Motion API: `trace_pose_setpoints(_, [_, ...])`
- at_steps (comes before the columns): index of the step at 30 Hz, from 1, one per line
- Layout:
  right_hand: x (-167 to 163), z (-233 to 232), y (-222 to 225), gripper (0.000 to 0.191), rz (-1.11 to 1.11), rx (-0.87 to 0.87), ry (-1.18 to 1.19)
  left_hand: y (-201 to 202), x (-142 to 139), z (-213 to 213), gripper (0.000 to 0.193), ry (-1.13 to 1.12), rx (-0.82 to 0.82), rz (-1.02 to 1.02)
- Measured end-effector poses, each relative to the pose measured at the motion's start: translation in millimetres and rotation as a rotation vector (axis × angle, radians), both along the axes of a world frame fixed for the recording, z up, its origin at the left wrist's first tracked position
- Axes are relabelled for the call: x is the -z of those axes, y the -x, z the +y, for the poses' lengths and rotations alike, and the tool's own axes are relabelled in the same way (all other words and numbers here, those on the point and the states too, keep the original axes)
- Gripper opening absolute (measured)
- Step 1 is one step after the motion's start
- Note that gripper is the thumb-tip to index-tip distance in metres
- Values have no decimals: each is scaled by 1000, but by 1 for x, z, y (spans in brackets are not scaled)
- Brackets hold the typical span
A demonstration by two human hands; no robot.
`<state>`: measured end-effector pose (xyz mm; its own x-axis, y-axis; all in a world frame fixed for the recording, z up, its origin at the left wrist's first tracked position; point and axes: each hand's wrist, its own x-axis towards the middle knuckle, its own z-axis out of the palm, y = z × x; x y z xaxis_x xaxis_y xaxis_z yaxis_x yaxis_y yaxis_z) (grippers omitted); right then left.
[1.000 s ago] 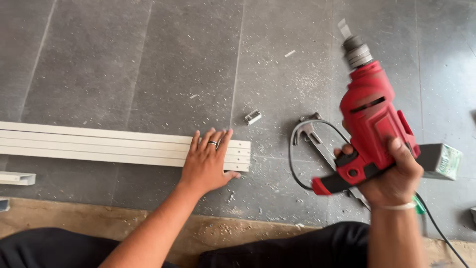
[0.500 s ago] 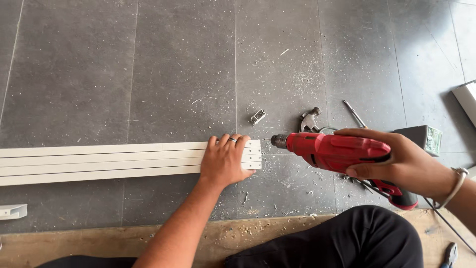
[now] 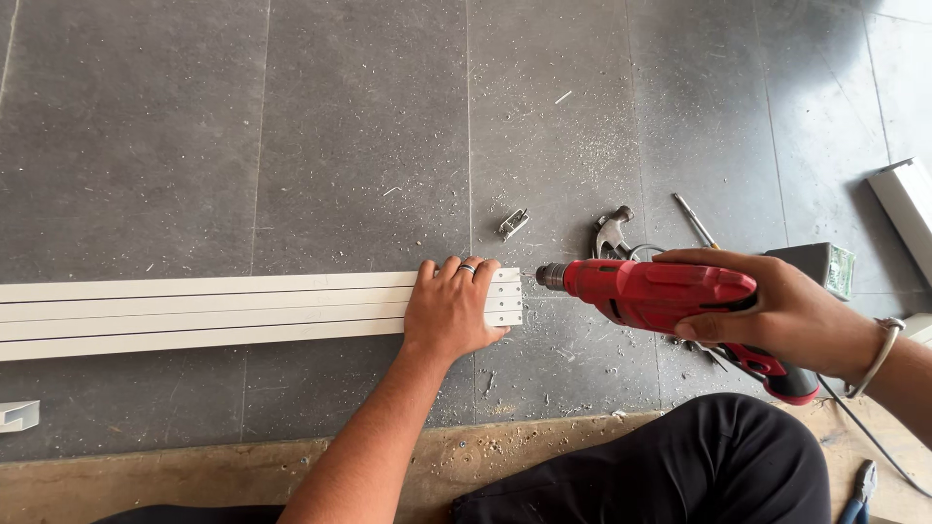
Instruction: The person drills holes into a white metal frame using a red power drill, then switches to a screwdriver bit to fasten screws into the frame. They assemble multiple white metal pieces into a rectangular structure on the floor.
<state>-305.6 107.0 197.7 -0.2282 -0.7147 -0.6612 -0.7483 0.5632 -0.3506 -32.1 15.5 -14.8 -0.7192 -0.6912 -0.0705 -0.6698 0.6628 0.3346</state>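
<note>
red power drill [image 3: 660,291] swung down from upright to level since earlier, tip at right end of white ribbed plastic channel [image 3: 214,312], right hand [image 3: 777,311] wrapped around drill, left hand [image 3: 449,312] flat on channel end, fingers together, grey tile floor [image 3: 291,126]

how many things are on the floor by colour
white: 3, rail, offcut, bar
red: 1, drill in right hand
metal: 3, clip, hammer, bit
grey: 1, box
total: 8
</note>
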Motion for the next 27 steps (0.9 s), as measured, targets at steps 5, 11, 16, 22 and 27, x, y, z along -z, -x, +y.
trace_pose_setpoints(5, [3, 3, 5, 78, -65, 86, -8, 0, -1, 0, 100, -13, 5, -41])
trace_pose_setpoints(11, [6, 3, 5, 78, -162, 185, 49, 1, -2, -1, 100, -14, 5, -40])
trace_pose_setpoints(16, [5, 3, 5, 74, -84, 209, -3, 1, -1, -2, 102, -14, 9, -32])
trace_pose_setpoints(22, [7, 4, 11, 69, -86, 287, -33, 1, 0, 0, 99, -22, 0, -43])
trace_pose_setpoints(27, [10, 4, 10, 71, -203, 268, 43, 1, 3, 0, 101, -4, 6, -39])
